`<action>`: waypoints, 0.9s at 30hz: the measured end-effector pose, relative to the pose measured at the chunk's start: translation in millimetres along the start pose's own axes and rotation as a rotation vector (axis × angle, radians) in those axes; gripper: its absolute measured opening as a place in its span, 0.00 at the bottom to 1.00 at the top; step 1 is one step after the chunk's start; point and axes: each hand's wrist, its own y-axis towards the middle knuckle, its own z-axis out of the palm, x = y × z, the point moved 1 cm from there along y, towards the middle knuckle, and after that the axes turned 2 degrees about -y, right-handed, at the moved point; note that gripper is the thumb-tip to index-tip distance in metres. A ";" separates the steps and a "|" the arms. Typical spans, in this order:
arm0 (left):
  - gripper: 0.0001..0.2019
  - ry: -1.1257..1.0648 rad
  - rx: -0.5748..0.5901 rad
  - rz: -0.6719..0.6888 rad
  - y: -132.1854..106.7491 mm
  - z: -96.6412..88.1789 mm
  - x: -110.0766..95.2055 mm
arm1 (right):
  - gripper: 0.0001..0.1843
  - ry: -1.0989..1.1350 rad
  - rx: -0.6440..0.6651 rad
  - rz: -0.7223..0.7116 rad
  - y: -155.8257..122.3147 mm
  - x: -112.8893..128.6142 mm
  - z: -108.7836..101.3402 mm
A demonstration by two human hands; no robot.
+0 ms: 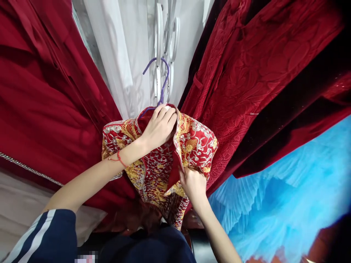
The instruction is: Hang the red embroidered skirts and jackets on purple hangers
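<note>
A red jacket (pixel 196 144) with gold and silver embroidery hangs on a purple hanger (pixel 168 78), its front parted and the inside showing. My left hand (pixel 161 126) reaches across the neck opening, its fingers curled over the back of the collar beside the hanger's neck. Something small and white shows at those fingertips; I cannot make out what it is. Lower down, my right hand (pixel 194 184) is closed around the jacket's right front edge and pulls it outward, turning the red lining (pixel 174 170) into view.
White hooks or rings (pixel 159 33) stand behind the hanger, whose hook is up among them. Plain dark red garments (pixel 55 102) hang on the left, a patterned red garment (pixel 263 73) on the right. Bright blue ruffled fabric (pixel 274 204) fills the lower right.
</note>
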 end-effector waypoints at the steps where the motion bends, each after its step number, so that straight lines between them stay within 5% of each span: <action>1: 0.17 -0.020 -0.039 -0.005 -6.9 -0.1 -0.2 | 0.17 0.051 -0.044 -0.007 -5.9 -6.5 -9.0; 6: 0.18 -0.125 -0.182 -0.064 -40.7 -5.0 1.0 | 0.17 0.175 -0.251 0.015 -22.3 -17.5 -29.4; 12: 0.11 -0.079 0.105 0.085 -51.8 11.0 2.3 | 0.11 0.417 -0.343 -0.259 -12.6 9.8 -36.1; 16: 0.11 -0.073 0.091 -0.027 -39.3 23.9 8.4 | 0.19 0.720 -0.416 -0.340 -14.4 18.9 -65.5; 20: 0.13 -0.136 0.053 -0.229 -26.2 31.1 10.0 | 0.20 0.745 -0.481 -0.316 -19.6 25.1 -87.9; 23: 0.14 -0.181 0.060 -0.327 -20.2 38.5 8.4 | 0.17 0.670 -0.549 -0.370 -23.6 43.7 -79.4; 27: 0.15 -0.240 0.108 -0.293 -18.0 47.1 13.5 | 0.14 0.434 -0.493 -0.418 -6.9 84.8 -30.4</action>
